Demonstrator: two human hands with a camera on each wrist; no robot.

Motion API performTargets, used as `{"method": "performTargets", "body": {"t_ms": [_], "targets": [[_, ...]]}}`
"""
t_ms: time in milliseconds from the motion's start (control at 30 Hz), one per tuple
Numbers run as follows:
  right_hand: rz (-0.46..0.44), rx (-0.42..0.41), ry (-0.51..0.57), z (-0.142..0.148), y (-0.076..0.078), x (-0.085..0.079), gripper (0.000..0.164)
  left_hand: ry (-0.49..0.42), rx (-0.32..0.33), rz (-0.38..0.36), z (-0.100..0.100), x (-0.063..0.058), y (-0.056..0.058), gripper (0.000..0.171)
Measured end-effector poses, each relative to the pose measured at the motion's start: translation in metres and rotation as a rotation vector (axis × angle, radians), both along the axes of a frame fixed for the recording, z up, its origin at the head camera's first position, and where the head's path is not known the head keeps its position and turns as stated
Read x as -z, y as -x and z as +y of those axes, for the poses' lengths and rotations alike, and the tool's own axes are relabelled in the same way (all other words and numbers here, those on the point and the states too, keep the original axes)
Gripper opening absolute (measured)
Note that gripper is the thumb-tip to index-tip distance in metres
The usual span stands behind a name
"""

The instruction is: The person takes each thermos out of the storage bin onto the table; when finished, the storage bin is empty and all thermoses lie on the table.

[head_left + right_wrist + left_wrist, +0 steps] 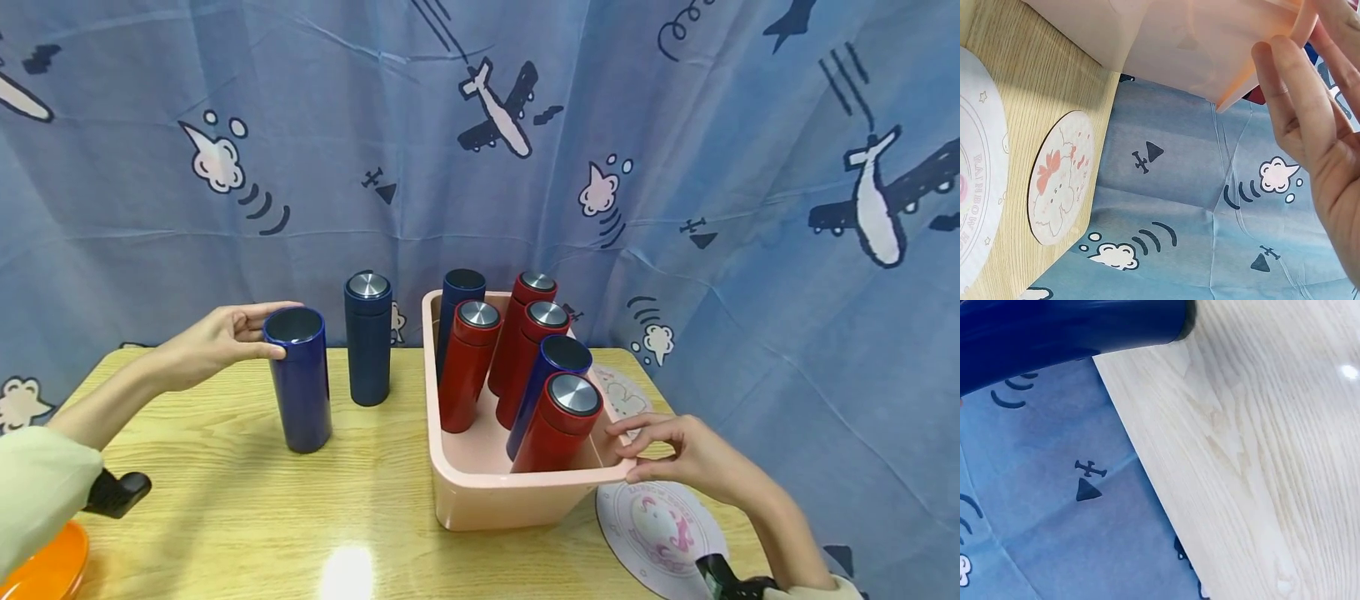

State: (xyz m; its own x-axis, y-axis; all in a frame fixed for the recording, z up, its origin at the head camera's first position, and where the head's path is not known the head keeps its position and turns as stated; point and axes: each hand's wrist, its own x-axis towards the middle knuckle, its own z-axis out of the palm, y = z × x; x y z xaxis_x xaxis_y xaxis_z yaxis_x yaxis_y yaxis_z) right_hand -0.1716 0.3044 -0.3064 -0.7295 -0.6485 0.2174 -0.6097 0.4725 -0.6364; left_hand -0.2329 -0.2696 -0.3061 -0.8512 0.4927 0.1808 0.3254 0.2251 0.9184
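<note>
My left hand [219, 343] grips a glossy blue thermos [303, 400] near its dark top, thumb in front and fingers behind. That thermos stands slightly tilted over the table's left half; its side also fills the top of the left wrist view. A dark navy thermos [369, 350] with a silver lid stands to its right. My right hand [681, 450] pinches the rim of a pink bin [517, 504] at its near right corner. Inside the bin are several red thermoses [468, 367] with silver lids, plus a navy one [463, 283] and a blue one [564, 354] with dark tops.
An orange bowl [56, 567] sits at the near left edge. Right of the bin lie a round printed mat [652, 533] and, behind it, a smaller round one with a bunny [1060, 181]. A blue patterned curtain [337, 125] hangs just beyond the table.
</note>
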Motion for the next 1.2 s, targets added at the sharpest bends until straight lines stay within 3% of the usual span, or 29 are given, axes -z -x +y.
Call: {"method": "performTargets", "body": {"t_ms": [233,533,767,967,1200], "targets": [[0.009,0.011,-0.007,0.000,-0.001,0.000,0.016,0.030,-0.021,0.000,-0.003,0.000,0.014,0.063],[-0.002,0.006,0.000,0.000,0.000,-0.001,0.016,-0.070,0.029,-0.010,-0.010,0.005,0.026,0.060],[-0.011,0.010,-0.003,0.000,0.000,-0.001,0.016,-0.052,-0.022,-0.010,-0.013,0.008,0.033,0.062],[-0.011,0.010,0.000,0.001,-0.001,-0.001,0.016,-0.083,-0.017,-0.022,-0.013,0.010,0.036,0.061],[-0.002,0.013,-0.001,0.002,-0.001,-0.001,0.016,0.008,-0.039,-0.049,-0.013,0.007,0.040,0.064]]}}
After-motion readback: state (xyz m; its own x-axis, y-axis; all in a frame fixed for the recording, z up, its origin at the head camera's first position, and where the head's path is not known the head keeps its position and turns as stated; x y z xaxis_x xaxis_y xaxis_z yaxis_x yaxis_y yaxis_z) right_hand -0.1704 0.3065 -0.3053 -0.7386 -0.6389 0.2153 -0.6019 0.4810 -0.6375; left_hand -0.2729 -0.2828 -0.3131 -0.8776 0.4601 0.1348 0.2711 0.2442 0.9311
